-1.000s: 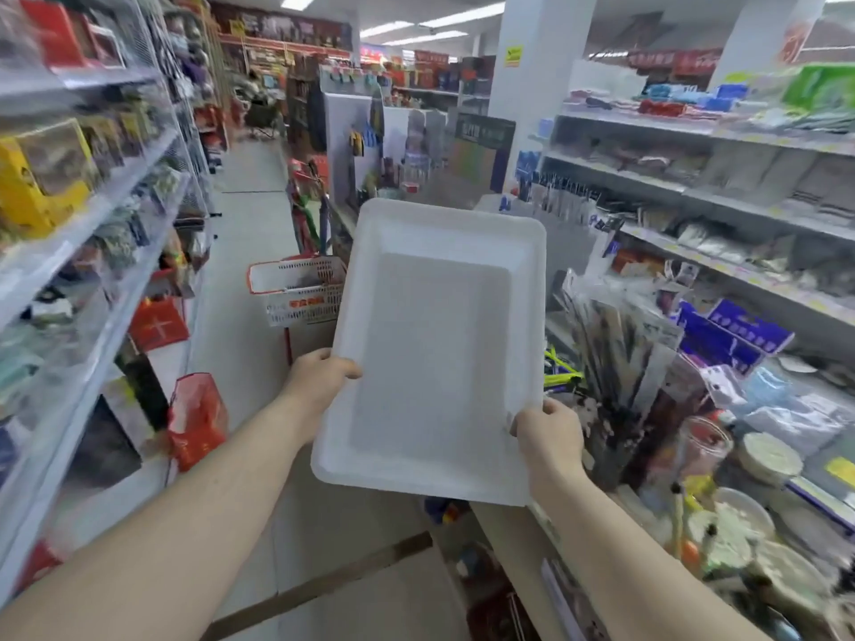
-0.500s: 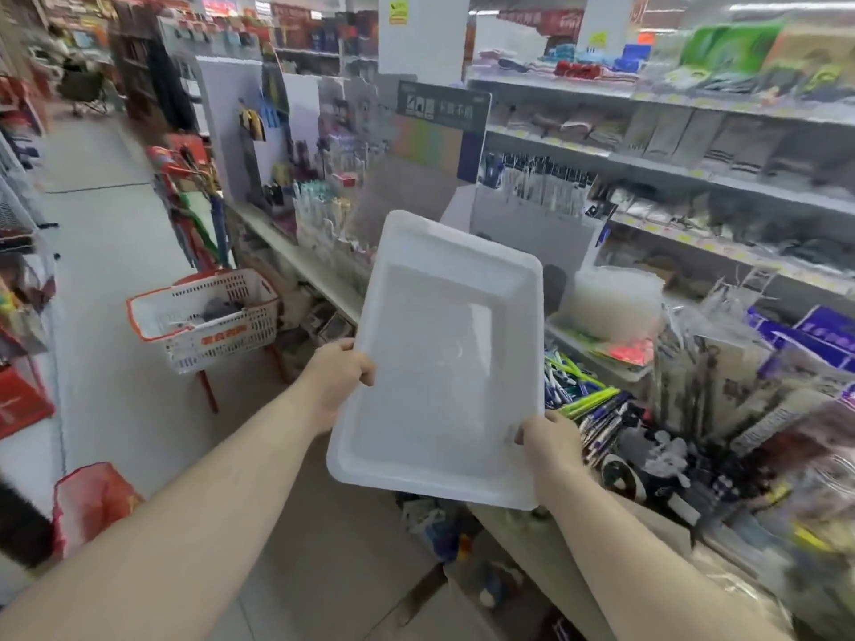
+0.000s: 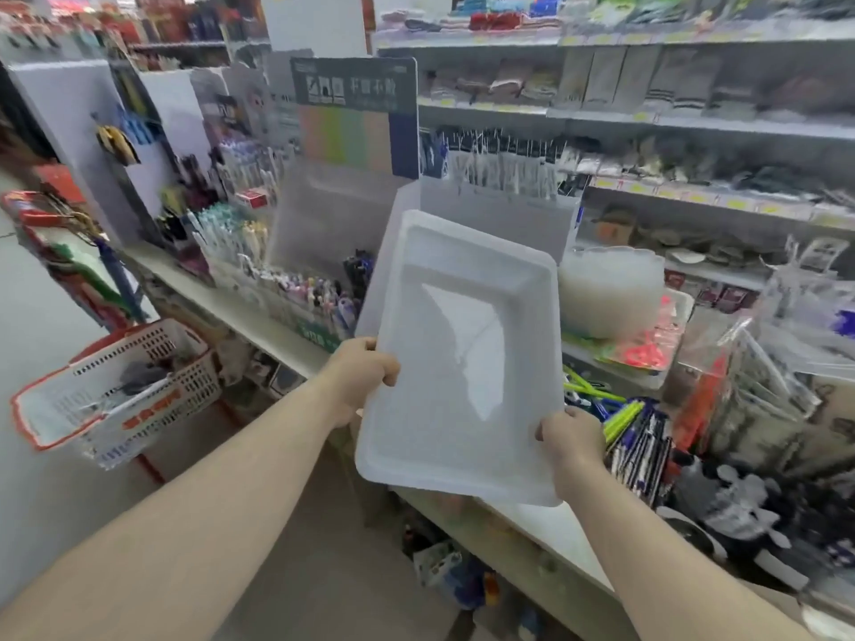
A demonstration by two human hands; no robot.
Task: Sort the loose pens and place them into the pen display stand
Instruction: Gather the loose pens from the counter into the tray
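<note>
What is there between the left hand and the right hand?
In the head view, only the white tray lies between them: the left hand grips its left edge, the right hand its right edge.

Single head-worn view, forward and down, close over shop shelf [image 3: 259, 316]

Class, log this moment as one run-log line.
left hand: grips white tray | right hand: grips tray | tray: empty | loose pens: on counter, untouched
</note>
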